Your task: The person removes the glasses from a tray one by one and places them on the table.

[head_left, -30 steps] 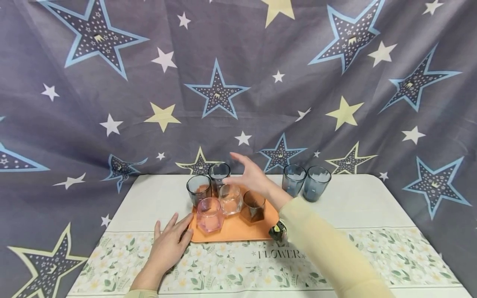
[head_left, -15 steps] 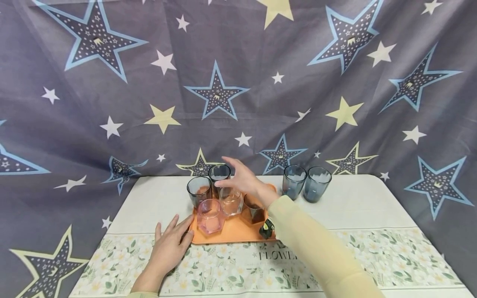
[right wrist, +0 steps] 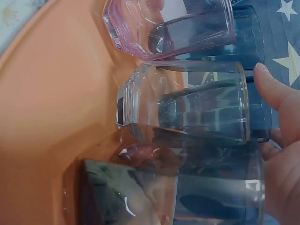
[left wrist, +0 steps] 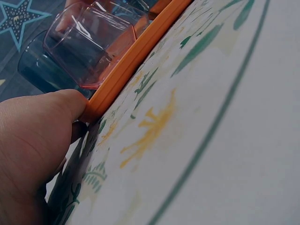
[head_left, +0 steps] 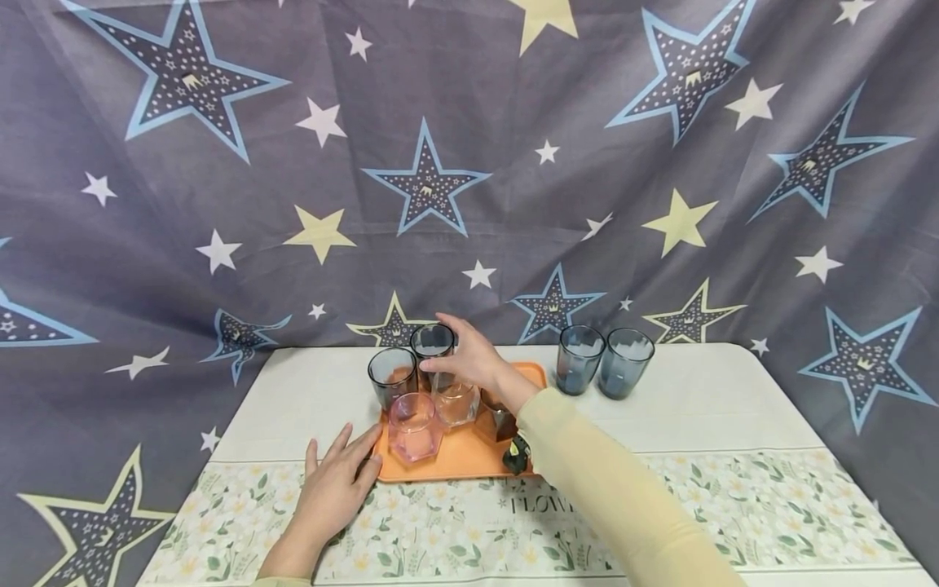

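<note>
My right hand point(head_left: 475, 355) spans the rim of a dark blue-grey glass point(head_left: 431, 337) at the back of an orange tray point(head_left: 469, 463). In the right wrist view its thumb lies at one side of that glass and the other fingers at the opposite side. A clear glass point(right wrist: 201, 101) in front partly hides it. My left hand point(head_left: 330, 486) rests at the tray's front left corner, fingers spread and straight. In the left wrist view the left thumb point(left wrist: 74, 101) touches the tray's rim. A pink glass point(head_left: 413, 434) stands near that corner.
Another blue-grey glass point(head_left: 390, 368) stands at the tray's back left. A brown glass point(head_left: 502, 424) stands right of the clear one, under my right wrist. Two blue glasses point(head_left: 579, 363) stand on the table at the right. A starred curtain point(head_left: 469, 163) hangs behind.
My right hand has moved left and slightly down, over the clear glass to the back blue-grey glass. The left hand and the glasses have stayed in place.
</note>
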